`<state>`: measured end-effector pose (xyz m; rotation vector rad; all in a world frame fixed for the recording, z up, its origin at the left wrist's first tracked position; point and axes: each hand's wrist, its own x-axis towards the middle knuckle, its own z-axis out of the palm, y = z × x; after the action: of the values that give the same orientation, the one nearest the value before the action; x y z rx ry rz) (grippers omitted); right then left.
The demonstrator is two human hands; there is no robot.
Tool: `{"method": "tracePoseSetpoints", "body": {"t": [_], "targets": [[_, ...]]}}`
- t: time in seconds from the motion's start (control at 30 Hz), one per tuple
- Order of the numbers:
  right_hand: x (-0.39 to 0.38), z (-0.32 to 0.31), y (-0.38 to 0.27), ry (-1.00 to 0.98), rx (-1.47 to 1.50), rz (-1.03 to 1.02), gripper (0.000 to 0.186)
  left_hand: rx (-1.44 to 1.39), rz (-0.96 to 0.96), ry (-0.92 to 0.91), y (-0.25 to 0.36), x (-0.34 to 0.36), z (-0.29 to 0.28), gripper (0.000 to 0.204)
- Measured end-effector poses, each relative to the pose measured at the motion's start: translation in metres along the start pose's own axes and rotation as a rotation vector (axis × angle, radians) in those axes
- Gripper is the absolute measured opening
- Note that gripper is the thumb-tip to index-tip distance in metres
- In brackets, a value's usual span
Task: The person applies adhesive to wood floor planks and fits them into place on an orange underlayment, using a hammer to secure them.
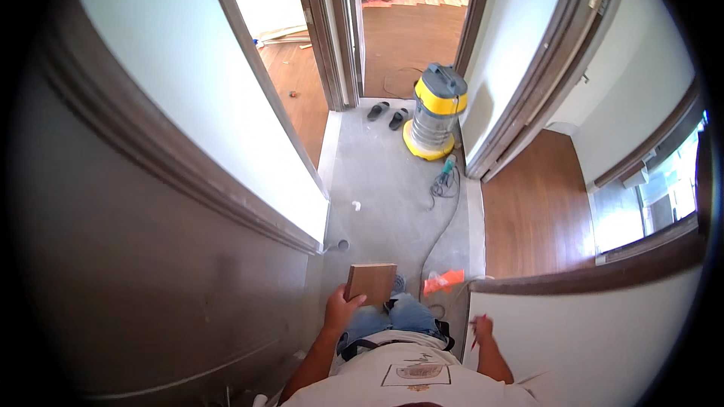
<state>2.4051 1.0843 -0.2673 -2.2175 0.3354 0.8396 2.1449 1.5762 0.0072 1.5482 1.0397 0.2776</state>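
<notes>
Left grip (343, 309) holds board (371, 285), lower centre; right grip (483, 327) closed on red stick (474, 341). Vacuum (435, 114), slippers (398, 119) obstruct floor (369, 173), upper centre; cord (445, 231) trails below.

One view: head cam, left unit of the worn pair, fisheye. Sits above the wearer's shirt (377, 365), pitched down and forward along the hallway floor (369, 181). Close range, bottom of frame: shirt, left hand (342, 307), right hand (483, 327). Mid-range: vacuum (436, 113). Far end, top edge: door frame (473, 7). Brown trim (151, 136) bows toward the rim; corners black. Upright, not mirrored.
</notes>
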Motion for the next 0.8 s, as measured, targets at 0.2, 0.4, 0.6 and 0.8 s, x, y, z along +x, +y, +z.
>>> {"method": "tracePoseSetpoints", "body": {"t": [0.2,0.4,0.6,0.8], "targets": [[0.072,-0.008,-0.380,-0.018,0.109,-0.266,0.027,-0.004,-0.040,0.102,0.075,0.144,-0.012,0.040],[0.204,0.056,-0.477,0.105,-0.008,-0.413,0.025,-0.062,0.018,0.148,0.074,0.325,-0.010,0.037],[0.214,0.139,-0.459,-0.442,-0.485,-0.031,0.033,-0.177,-0.003,0.094,0.169,0.472,-0.032,0.035],[0.217,0.205,-0.545,-0.345,-0.416,0.047,0.036,-0.108,-0.050,0.119,0.215,0.590,-0.069,0.032]]}}
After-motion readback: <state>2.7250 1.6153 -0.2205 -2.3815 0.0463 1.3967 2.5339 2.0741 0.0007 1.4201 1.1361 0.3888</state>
